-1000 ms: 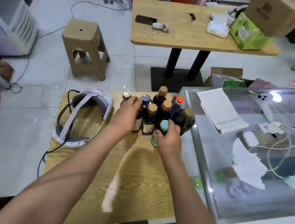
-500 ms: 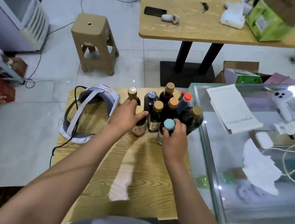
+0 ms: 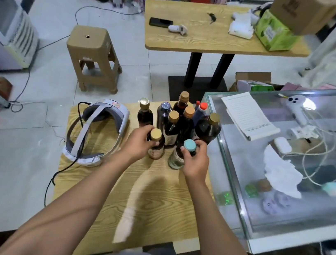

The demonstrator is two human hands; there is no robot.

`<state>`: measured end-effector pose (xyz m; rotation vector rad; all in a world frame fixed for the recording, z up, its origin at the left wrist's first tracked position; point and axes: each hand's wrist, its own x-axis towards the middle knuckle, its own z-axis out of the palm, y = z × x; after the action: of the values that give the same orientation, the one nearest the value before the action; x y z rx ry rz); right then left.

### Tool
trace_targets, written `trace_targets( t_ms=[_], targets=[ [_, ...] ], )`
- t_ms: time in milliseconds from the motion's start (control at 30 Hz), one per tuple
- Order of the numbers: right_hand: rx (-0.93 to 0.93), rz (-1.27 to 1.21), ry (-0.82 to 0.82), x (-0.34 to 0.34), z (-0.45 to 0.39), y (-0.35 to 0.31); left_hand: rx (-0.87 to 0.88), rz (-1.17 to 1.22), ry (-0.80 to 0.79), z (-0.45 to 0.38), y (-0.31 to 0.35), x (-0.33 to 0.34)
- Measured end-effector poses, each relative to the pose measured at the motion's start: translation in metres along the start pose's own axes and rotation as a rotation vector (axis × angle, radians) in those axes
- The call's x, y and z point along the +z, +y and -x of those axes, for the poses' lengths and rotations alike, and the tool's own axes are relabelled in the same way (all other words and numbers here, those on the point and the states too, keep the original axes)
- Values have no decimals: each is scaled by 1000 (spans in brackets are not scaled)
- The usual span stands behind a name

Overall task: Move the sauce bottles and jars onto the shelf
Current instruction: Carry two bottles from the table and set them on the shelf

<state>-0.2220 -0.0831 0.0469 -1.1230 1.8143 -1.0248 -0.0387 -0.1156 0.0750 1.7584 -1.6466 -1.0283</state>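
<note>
both my arms reach forward over the wooden table [image 3: 148, 198]; my left hand [image 3: 139, 142] curls round the gold-capped bottle [image 3: 155, 145]; my right hand [image 3: 196, 159] pinches the teal-capped bottle [image 3: 180, 154] by its neck, both at the cluster's near edge

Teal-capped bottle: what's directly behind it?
Behind the teal-capped bottle, gripped by the right hand, stand dark bottles with tan caps. Their bases are hidden behind it and the hand.

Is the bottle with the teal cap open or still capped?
Capped. The teal cap sits on the neck of the bottle, and the right hand grips it just below the cap.
</note>
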Motion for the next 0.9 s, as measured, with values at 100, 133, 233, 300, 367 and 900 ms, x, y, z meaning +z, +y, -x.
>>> trace_targets(
  t_ms=[100,133,233,300,367,900],
  targets=[
    [36,-79,85,-7,26,-6,91,-3,-72,21,8,-6],
    [38,-103,108,-8,38,-8,120,11,-95,30,11,-10],
    [51,-186,183,-15,77,-13,219,90,-184,59,15,-16],
    [22,-209,237,-25,103,-16,269,151,-219,79,17,-16],
    [-18,-206,290,-37,133,-19,349,129,-238,101,22,-13],
    [-96,-237,787,-219,369,-31,678,345,-627,291,176,65]
  ],
)
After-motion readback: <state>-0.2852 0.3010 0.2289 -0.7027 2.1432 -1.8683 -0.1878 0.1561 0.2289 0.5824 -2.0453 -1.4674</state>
